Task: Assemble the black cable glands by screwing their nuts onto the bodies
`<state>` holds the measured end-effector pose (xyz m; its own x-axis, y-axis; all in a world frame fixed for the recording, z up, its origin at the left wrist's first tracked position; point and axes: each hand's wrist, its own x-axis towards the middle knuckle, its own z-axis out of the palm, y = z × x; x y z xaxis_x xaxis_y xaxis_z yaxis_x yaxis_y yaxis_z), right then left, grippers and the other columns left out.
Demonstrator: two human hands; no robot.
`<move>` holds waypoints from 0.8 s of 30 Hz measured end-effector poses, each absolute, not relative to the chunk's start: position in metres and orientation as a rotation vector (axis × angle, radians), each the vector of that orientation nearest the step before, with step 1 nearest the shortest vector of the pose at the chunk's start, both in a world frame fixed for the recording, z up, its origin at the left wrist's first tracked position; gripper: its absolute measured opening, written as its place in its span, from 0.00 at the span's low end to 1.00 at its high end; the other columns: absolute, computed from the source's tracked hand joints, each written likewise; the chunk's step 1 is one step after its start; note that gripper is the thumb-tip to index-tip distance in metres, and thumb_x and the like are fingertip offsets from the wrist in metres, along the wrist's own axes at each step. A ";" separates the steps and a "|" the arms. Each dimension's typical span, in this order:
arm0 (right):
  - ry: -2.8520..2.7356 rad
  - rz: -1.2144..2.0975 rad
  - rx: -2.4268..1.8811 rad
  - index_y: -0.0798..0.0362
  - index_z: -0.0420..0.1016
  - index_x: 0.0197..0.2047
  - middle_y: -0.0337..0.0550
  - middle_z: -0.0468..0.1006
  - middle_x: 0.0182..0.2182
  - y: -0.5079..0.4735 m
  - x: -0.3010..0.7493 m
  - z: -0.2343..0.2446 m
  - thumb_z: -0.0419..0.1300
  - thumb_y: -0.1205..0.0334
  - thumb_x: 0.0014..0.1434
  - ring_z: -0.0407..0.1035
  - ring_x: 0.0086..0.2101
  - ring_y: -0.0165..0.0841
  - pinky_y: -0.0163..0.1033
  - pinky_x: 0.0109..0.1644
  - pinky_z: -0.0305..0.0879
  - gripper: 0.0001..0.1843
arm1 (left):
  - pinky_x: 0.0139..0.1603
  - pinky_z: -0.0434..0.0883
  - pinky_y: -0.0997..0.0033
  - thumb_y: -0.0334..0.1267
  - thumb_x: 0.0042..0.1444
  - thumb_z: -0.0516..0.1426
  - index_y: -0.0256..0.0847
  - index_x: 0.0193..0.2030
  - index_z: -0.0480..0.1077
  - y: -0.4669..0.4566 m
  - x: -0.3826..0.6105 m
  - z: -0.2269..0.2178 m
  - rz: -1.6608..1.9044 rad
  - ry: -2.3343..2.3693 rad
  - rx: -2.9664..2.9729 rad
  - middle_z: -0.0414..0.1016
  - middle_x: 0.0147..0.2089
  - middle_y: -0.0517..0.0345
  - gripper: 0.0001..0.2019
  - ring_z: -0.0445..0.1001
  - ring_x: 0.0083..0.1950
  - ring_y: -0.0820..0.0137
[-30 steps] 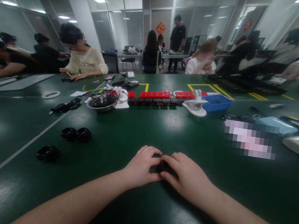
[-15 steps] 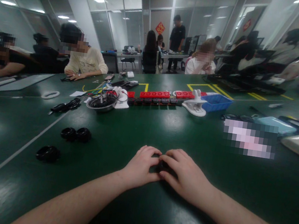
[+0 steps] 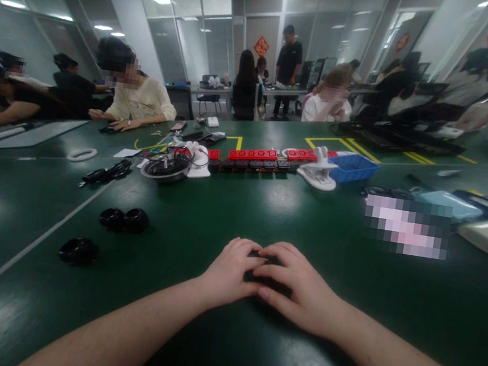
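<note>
My left hand (image 3: 231,270) and my right hand (image 3: 299,286) meet low over the green table, fingertips touching or almost so. Their fingers curve around a small black thing (image 3: 266,260), mostly hidden, whose kind I cannot make out. To the left lie glossy black ring-shaped coils: a pair side by side, one coil (image 3: 111,218) touching another coil (image 3: 136,220), and a single coil (image 3: 78,250) nearer to me.
Beyond my hands stand a round metal bowl (image 3: 163,176) with wires, a row of red-topped blocks (image 3: 252,155), a white clamp (image 3: 319,176) and a blue bin (image 3: 356,168). A black cable bundle (image 3: 107,172) lies left. A co-worker (image 3: 144,95) sits across the table.
My right hand's fingers have shifted slightly left over my left fingertips, and less of the black thing shows. The co-worker across the table has moved a hand.
</note>
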<state>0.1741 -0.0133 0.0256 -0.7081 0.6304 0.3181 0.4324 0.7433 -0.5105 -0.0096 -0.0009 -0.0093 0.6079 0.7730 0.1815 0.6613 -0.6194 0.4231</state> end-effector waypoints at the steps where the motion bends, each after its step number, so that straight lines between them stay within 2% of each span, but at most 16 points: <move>1: -2.461 0.557 -0.788 0.51 0.73 0.41 0.48 0.67 0.45 -0.013 0.174 0.026 0.55 0.62 0.56 0.58 0.48 0.38 0.48 0.52 0.57 0.10 | 0.56 0.55 0.52 0.40 0.48 0.62 0.43 0.38 0.71 -0.001 -0.009 -0.009 0.506 1.162 2.524 0.65 0.48 0.55 0.10 0.62 0.51 0.61; 5: -2.481 0.518 -0.780 0.51 0.76 0.32 0.46 0.68 0.45 -0.015 0.174 0.027 0.55 0.63 0.55 0.57 0.49 0.39 0.47 0.51 0.57 0.08 | 0.56 0.57 0.54 0.37 0.48 0.61 0.42 0.37 0.71 -0.001 -0.008 -0.009 0.529 1.161 2.537 0.66 0.48 0.55 0.08 0.62 0.50 0.62; 12: -2.438 0.379 -0.855 0.54 0.75 0.22 0.47 0.70 0.42 -0.015 0.174 0.021 0.54 0.66 0.54 0.59 0.48 0.40 0.50 0.54 0.55 0.12 | 0.56 0.56 0.54 0.42 0.49 0.61 0.43 0.40 0.70 -0.001 -0.010 -0.012 0.542 1.149 2.543 0.65 0.49 0.54 0.12 0.61 0.51 0.62; 18: -2.413 0.244 -0.940 0.53 0.74 0.22 0.47 0.71 0.37 -0.013 0.173 0.020 0.52 0.68 0.53 0.60 0.45 0.39 0.52 0.52 0.56 0.13 | 0.55 0.57 0.54 0.42 0.50 0.60 0.45 0.43 0.70 -0.001 -0.009 -0.011 0.552 1.169 2.535 0.65 0.48 0.56 0.13 0.62 0.51 0.61; 24: -2.438 0.170 -1.023 0.53 0.75 0.23 0.45 0.71 0.34 -0.011 0.175 0.023 0.52 0.66 0.55 0.61 0.41 0.37 0.52 0.54 0.52 0.13 | 0.55 0.57 0.53 0.44 0.49 0.60 0.45 0.42 0.71 -0.001 -0.010 -0.011 0.539 1.170 2.529 0.65 0.48 0.56 0.13 0.63 0.50 0.61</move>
